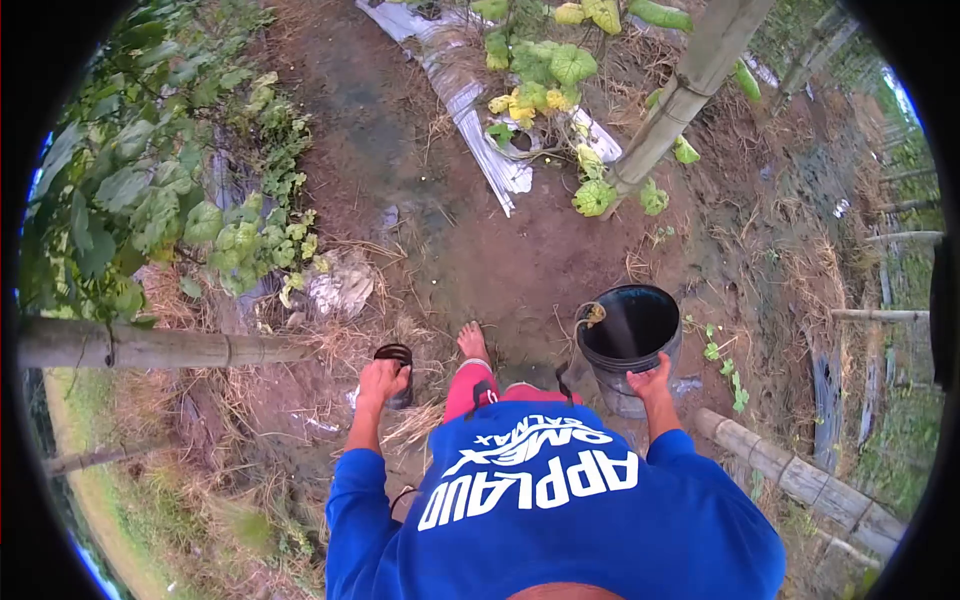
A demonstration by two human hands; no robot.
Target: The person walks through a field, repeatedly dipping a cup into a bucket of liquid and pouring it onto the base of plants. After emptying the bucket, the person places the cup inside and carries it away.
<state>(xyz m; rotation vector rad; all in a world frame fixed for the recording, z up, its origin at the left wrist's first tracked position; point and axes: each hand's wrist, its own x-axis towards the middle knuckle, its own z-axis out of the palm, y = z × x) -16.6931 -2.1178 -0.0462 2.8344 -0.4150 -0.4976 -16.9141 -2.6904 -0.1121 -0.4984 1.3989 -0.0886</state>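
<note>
My left hand [381,381] is closed around a small, dark, round container [394,353] like a cup, which hangs beside my left leg. Part of it is hidden behind the fingers. On the other side, my right hand [651,378] grips the rim of a black bucket [629,335]. The bucket is tilted so that its dark inside shows, and I cannot make out what it holds. A withered, yellowish leaf [595,314] hangs at its left rim.
A bamboo pole [690,95] rises ahead on the right among yellowing vines. Another pole [810,485] slants low at right, and one [165,346] lies across the left. Leafy plants [140,190] crowd the left. Plastic sheeting [470,115] edges the muddy path [380,120].
</note>
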